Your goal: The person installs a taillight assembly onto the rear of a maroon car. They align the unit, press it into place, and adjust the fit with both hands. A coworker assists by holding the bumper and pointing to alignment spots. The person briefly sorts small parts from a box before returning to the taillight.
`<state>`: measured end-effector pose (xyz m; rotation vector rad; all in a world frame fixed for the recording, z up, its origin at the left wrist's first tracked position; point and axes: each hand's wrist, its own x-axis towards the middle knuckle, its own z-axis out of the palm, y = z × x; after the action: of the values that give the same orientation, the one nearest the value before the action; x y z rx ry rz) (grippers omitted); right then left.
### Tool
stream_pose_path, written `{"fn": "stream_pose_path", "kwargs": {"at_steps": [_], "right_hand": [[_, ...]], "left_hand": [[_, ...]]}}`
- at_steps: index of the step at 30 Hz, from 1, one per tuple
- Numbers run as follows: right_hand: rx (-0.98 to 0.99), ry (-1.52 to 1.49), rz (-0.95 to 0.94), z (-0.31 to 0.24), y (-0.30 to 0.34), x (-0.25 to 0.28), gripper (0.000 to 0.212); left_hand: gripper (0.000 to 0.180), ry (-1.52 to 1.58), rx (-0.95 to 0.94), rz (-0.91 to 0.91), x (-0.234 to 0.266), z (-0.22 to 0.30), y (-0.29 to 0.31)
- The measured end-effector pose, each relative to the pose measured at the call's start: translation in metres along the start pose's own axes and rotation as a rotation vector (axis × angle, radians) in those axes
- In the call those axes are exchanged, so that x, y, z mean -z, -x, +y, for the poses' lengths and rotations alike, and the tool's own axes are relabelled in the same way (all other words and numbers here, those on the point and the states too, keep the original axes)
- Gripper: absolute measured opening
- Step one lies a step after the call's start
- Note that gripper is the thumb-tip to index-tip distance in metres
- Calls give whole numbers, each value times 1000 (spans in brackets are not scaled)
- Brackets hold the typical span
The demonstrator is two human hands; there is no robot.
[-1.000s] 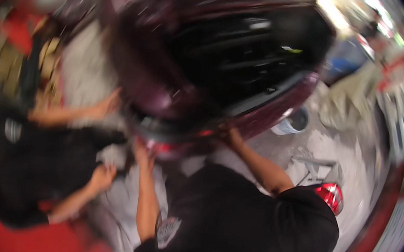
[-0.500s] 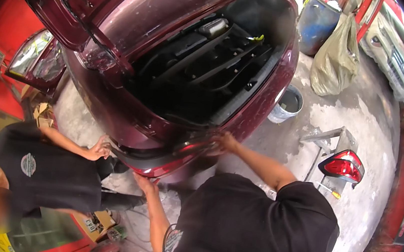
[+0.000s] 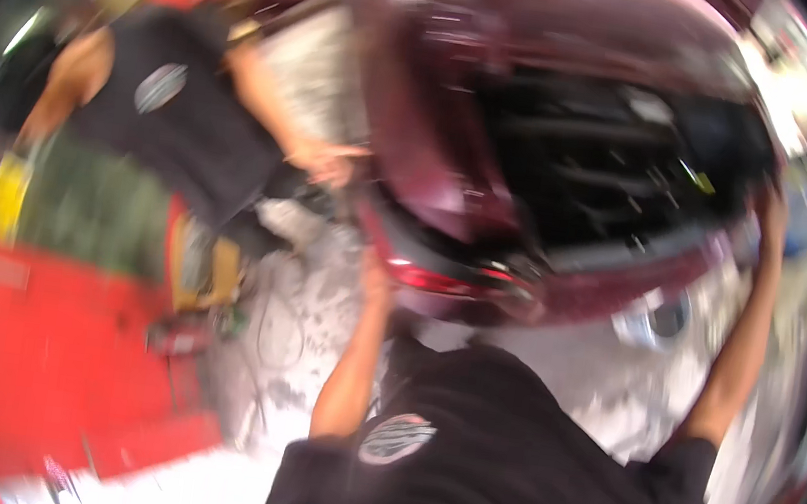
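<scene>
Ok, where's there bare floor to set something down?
Grey floor shows between the bumper, the bucket and the wearer's black shirt, though blur could hide small things. It's crowded around the left hand, with the red tail light and a co-worker's hand close by. Left of it, a cable loops on pale floor.

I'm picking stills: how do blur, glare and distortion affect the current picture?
In the head view, blur smears the maroon car, red tail light and left hand; the same view burns out white at bottom left and, fisheye-bent, curves into a black rim.
</scene>
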<state>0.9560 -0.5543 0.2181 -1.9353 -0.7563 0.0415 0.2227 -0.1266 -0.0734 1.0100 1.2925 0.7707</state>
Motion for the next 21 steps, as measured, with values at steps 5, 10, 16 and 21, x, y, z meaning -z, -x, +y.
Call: {"fn": "stream_pose_path", "kwargs": {"at_steps": [5,10,16,21], "right_hand": [[-216,-411,-720,105,141,-149,41],[-835,-487,-1073,135,296,-301,50],[-611,-645,-898,31,360,-381,50],[-602,-883,-853,11,369,-379,52]], "left_hand": [[83,-107,-86,35,-19,-10,4],[69,-155,-104,84,-29,1,13],[65,-312,-248,85,-18,-18,-3],[72,98,184,23,-25,13,14]]}}
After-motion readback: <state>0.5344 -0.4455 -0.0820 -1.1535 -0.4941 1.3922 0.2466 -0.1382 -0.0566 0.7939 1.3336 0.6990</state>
